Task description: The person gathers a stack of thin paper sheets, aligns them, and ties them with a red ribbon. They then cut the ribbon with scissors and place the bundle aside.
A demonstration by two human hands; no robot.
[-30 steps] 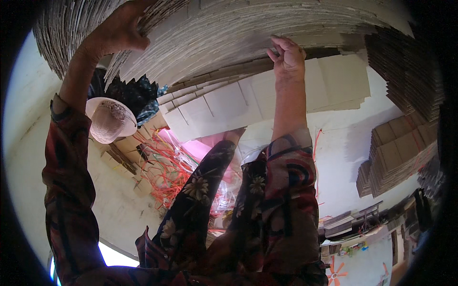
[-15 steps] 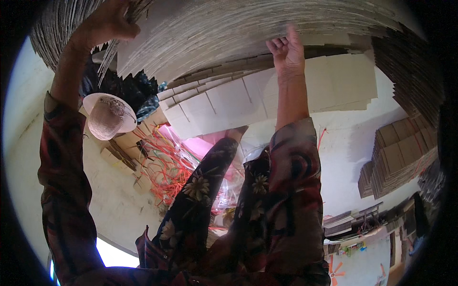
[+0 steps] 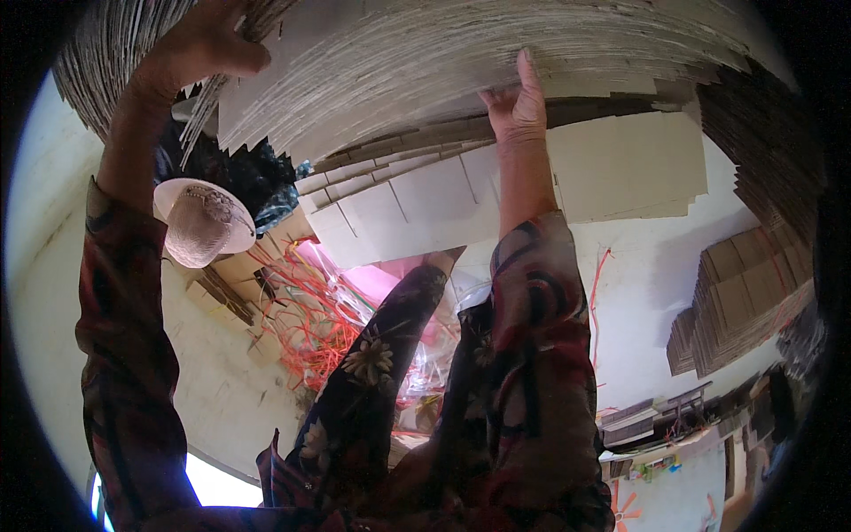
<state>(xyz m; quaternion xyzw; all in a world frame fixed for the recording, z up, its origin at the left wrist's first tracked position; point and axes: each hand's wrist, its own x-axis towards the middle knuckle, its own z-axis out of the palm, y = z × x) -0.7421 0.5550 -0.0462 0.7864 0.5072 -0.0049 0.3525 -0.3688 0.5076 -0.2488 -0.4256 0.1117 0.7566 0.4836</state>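
Observation:
A large fanned stack of grey-brown cardboard sheets (image 3: 399, 75) spans the top of the view, its layered edges facing me. My left hand (image 3: 204, 53) is closed on a bunch of cardboard sheets at the stack's left end; its thumb shows, but most fingers are hidden. My right hand (image 3: 517, 111) is against the lower edge of the stack, right of the middle. Its thumb points up and stands apart from the fingers, which are partly hidden. Below it lie flat, slotted cardboard pieces (image 3: 434, 199) in a lower pile.
A pale brimmed hat (image 3: 206, 222) sits at left beside black plastic (image 3: 235, 164). Tangled red straps (image 3: 310, 332) and pink plastic (image 3: 372, 282) lie near my legs. More cardboard stacks (image 3: 740, 288) stand at right on the pale floor (image 3: 638, 293).
My right hand has shifted slightly left along the stack edge, and its curled fingers have loosened. My left hand stays on its sheets, moving slightly right. The view has shifted a little.

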